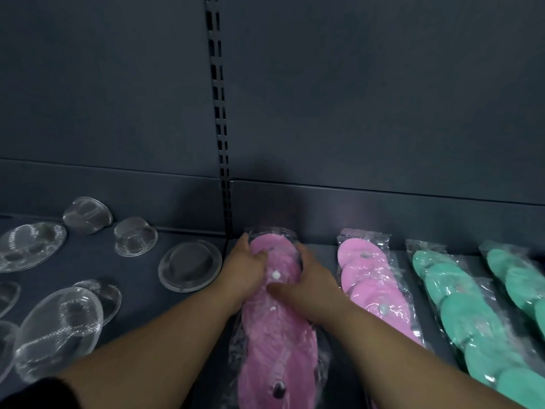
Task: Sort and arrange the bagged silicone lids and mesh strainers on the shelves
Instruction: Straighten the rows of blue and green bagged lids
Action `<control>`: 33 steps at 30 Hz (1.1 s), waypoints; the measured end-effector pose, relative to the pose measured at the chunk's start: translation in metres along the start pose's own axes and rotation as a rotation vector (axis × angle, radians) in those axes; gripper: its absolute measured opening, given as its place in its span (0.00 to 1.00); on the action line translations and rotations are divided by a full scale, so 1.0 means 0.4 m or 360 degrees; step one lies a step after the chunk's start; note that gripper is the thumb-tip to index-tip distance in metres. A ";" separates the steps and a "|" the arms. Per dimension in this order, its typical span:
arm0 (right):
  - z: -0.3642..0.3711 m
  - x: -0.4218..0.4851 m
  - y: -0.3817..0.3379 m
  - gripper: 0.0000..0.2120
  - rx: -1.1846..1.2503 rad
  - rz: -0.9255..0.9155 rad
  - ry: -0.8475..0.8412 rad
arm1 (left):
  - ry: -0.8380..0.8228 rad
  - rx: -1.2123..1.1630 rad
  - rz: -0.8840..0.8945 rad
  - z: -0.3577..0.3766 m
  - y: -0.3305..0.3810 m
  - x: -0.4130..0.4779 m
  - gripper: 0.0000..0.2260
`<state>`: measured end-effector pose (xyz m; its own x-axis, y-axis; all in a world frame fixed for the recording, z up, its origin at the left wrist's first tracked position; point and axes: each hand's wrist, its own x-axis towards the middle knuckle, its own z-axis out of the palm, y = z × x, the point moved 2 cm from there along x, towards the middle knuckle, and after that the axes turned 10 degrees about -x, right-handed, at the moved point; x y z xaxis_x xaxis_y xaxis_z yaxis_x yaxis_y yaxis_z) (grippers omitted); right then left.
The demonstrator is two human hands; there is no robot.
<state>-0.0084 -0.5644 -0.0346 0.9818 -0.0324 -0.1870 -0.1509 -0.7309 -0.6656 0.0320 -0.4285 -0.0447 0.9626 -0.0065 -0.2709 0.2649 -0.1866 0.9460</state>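
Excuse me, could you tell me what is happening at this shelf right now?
A person is handling a bag of pink silicone lids that lies on the dark shelf. The left hand and right hand grip its far end from either side. To its right lie a second pink bag and two bags of green lids, side by side. Bagged mesh strainers lie scattered to the left.

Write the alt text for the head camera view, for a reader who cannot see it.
The left hand and right hand grip a long clear bag of pink lids lying on a dark shelf. To its right lie another pink bag and two green bags; mesh strainers are scattered at left.
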 end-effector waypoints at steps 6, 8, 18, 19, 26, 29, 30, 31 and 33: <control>0.020 0.008 0.025 0.43 0.0002 -0.0021 0.0064 | -0.0100 0.0086 0.0003 0.015 -0.012 0.030 0.28; 0.005 -0.002 0.021 0.41 0.0020 -0.0034 0.0077 | -0.0091 0.0078 0.0021 0.013 -0.004 0.022 0.29; -0.075 -0.193 0.033 0.26 0.0080 -0.0172 -0.0124 | 0.0098 0.0176 0.0033 -0.016 -0.058 -0.281 0.34; -0.064 -0.216 0.041 0.29 0.0050 -0.0149 -0.0148 | 0.0104 0.0171 0.0027 -0.013 -0.067 -0.305 0.34; -0.005 -0.303 0.038 0.52 -0.0280 -0.0238 -0.0109 | 0.0155 0.0241 0.0089 0.005 -0.094 -0.403 0.35; -0.008 -0.314 0.039 0.49 -0.0344 -0.0315 -0.0040 | 0.0115 0.0266 0.0182 0.013 -0.108 -0.420 0.35; -0.006 -0.316 0.042 0.48 -0.0351 -0.0322 -0.0038 | 0.0115 0.0283 0.0190 0.015 -0.113 -0.425 0.35; -0.003 -0.318 0.045 0.48 -0.0357 -0.0324 -0.0046 | 0.0125 0.0304 0.0193 0.016 -0.117 -0.429 0.34; 0.001 -0.322 0.052 0.46 -0.0375 -0.0335 -0.0054 | 0.0136 0.0341 0.0200 0.020 -0.117 -0.440 0.34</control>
<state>-0.1381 -0.5753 -0.0245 0.9837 0.1561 -0.0896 0.0898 -0.8571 -0.5073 -0.1502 -0.4263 -0.0429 0.9909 0.0383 -0.1287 0.1334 -0.3935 0.9096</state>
